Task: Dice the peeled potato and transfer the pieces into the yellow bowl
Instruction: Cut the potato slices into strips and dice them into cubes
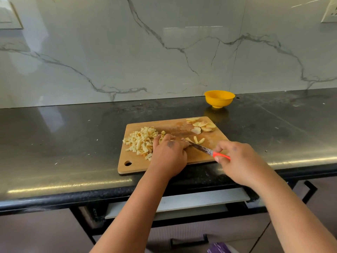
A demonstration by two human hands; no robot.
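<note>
Meanwhile, on the cutting board [164, 167], potato strips [195, 140] are pinned by the curled left hand [168, 154]; the knife [209, 151] is gripped by the right hand [240, 161], diced pieces [142, 142] heaped left.

A glossy black counter [54, 136] meets a grey-veined white marble wall [127, 52]; mauve cabinets [36, 232] with black handles [189, 241] sit below.

Yellow bowl [219, 98] is sitting on a glossy black speckled countertop [73, 136], and the backsplash [164, 52] is showing white marble with grey veining. Tan wooden cutting board [175, 161] is carrying pale cream diced potato [141, 143] with orange-brown edges and pale yellow slices [201, 125]. Knife [209, 151] is showing a bright red-orange handle and patterned dark blade.
</note>
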